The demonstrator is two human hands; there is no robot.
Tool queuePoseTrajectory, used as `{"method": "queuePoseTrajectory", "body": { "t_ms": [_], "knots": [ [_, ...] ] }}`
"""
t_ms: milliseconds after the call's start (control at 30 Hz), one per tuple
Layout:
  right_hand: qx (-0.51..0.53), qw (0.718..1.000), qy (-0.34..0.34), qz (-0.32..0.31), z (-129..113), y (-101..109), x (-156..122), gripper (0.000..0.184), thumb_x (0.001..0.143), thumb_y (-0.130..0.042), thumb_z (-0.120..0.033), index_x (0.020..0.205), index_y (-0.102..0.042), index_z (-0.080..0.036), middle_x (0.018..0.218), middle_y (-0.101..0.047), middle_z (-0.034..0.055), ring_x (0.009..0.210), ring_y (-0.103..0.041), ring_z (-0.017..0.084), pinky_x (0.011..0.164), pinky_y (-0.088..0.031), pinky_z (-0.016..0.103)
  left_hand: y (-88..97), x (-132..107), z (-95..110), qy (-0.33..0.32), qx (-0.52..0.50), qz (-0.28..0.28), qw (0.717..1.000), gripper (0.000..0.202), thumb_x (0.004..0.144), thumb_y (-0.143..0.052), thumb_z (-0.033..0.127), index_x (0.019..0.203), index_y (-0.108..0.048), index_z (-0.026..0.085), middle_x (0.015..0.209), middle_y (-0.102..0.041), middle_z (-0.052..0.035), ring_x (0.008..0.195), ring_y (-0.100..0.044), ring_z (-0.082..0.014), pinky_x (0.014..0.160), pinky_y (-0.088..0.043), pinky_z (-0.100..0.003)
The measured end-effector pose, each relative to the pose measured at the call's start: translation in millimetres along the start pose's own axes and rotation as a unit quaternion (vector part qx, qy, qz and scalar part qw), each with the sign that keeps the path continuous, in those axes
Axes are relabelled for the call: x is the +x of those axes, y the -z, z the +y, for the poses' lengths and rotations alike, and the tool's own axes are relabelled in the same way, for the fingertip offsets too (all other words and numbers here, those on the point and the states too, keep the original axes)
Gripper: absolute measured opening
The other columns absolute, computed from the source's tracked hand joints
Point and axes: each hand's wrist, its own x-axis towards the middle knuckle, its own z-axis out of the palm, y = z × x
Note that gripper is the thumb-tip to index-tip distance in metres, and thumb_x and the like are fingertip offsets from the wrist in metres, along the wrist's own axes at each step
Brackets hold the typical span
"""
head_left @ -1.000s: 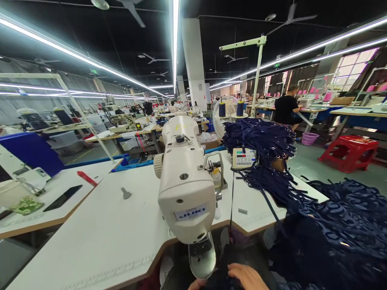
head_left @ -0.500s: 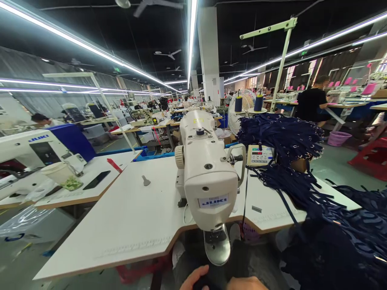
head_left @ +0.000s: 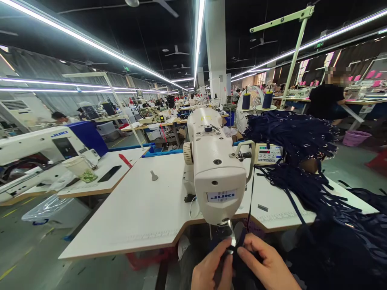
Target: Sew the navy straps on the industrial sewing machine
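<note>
Navy strap (head_left: pixel 238 241) pinched by both hands under JUKI-labelled sewing machine (head_left: pixel 219 177).

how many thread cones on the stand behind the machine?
2: the left thread cone and the right thread cone stand side by side on the stand tray, before the fan. Others may be hidden.

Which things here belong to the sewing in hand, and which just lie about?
In use: left hand and right hand pinching a navy strap under the sewing machine; navy strap pile.
Lying about: phone, red tool, cup, plastic bag.
</note>
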Motion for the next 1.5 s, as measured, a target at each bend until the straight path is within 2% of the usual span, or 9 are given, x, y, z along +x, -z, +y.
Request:
{"method": "queuePoseTrajectory", "body": {
  "t_ms": [100,200,333,500,733,1000,1167,1367,1500],
  "knots": [
    [-0.057,0.998,-0.021,0.020,1,1,18,0.031,0.090,-0.048,-0.044,0.070,-0.039,-0.022,0.066,-0.032,-0.0062,0.063,-0.036,0.013,0.060,-0.033,0.024,5.0,5,-14,-0.098,0.146,0.025,0.984,0.025,0.094,-0.048,0.025,0.117,-0.059,0.024,0.075,-0.066,-0.0002,0.061,-0.061,-0.0093,0.061,-0.050,-0.017],
    [-0.067,0.997,-0.031,-0.016,0,0,30,0.026,0.091,-0.047,-0.040,0.074,-0.038,-0.023,0.066,-0.031,-0.0072,0.063,-0.035,0.013,0.060,-0.032,0.024,9.8,12,-23,-0.243,0.240,0.086,0.936,0.020,0.092,-0.049,0.021,0.101,-0.066,0.021,0.082,-0.067,-0.0024,0.077,-0.063,-0.0109,0.078,-0.049,-0.021],
    [-0.055,0.997,-0.043,-0.045,-5,3,36,0.022,0.092,-0.047,-0.042,0.084,-0.041,-0.023,0.071,-0.036,-0.0064,0.067,-0.039,0.014,0.063,-0.035,0.024,8.2,17,-33,-0.329,0.308,0.007,0.893,0.026,0.094,-0.043,0.022,0.105,-0.066,0.017,0.118,-0.067,-0.0015,0.115,-0.057,-0.0132,0.112,-0.027,-0.027],
    [-0.028,0.999,-0.009,-0.040,-2,16,30,0.022,0.099,-0.035,-0.045,0.095,-0.042,-0.024,0.079,-0.041,-0.0041,0.074,-0.043,0.015,0.072,-0.040,0.026,2.6,7,-45,-0.322,0.317,0.030,0.891,0.026,0.091,-0.051,0.026,0.113,-0.065,0.019,0.122,-0.065,-0.0026,0.122,-0.053,-0.0155,0.116,-0.022,-0.033],
    [-0.076,0.996,-0.017,-0.034,4,21,25,0.023,0.094,-0.048,-0.042,0.106,-0.052,-0.024,0.095,-0.054,0.0025,0.093,-0.052,0.020,0.083,-0.042,0.031,-5.3,-5,-44,-0.244,0.321,0.026,0.915,0.036,0.092,-0.054,0.035,0.128,-0.054,0.032,0.130,-0.060,0.0019,0.130,-0.044,-0.0153,0.118,-0.015,-0.040],
    [-0.110,0.992,0.026,-0.050,-10,16,46,0.019,0.094,-0.047,-0.035,0.096,-0.059,-0.021,0.090,-0.062,0.0033,0.087,-0.058,0.020,0.076,-0.048,0.030,-11.4,-9,-40,-0.193,0.333,0.058,0.921,0.034,0.093,-0.051,0.030,0.126,-0.058,0.029,0.128,-0.062,-0.0022,0.125,-0.050,-0.0182,0.116,-0.019,-0.035],
    [-0.125,0.984,0.083,-0.093,-21,18,53,0.027,0.097,-0.043,-0.031,0.110,-0.066,-0.023,0.110,-0.066,0.0072,0.106,-0.058,0.024,0.094,-0.046,0.037,-14.8,-10,-32,-0.175,0.347,0.068,0.919,0.035,0.091,-0.053,0.030,0.126,-0.058,0.028,0.126,-0.063,-0.0032,0.121,-0.055,-0.0170,0.116,-0.019,-0.032],
    [-0.138,0.980,0.099,-0.101,-20,20,58,0.028,0.097,-0.045,-0.028,0.113,-0.068,-0.024,0.114,-0.067,0.0069,0.110,-0.058,0.026,0.095,-0.046,0.037,-16.6,-6,-31,-0.164,0.327,0.103,0.925,0.030,0.093,-0.048,0.028,0.119,-0.063,0.025,0.123,-0.064,0.0048,0.118,-0.054,-0.0112,0.116,-0.015,-0.029],
    [-0.139,0.982,0.093,-0.091,-20,20,57,0.028,0.097,-0.045,-0.027,0.114,-0.067,-0.024,0.115,-0.066,0.0063,0.111,-0.058,0.025,0.097,-0.045,0.037,-16.7,-6,-32,-0.166,0.329,0.107,0.923,0.029,0.092,-0.048,0.028,0.116,-0.065,0.024,0.122,-0.065,0.0029,0.115,-0.056,-0.0107,0.116,-0.014,-0.028]
  ]
}}
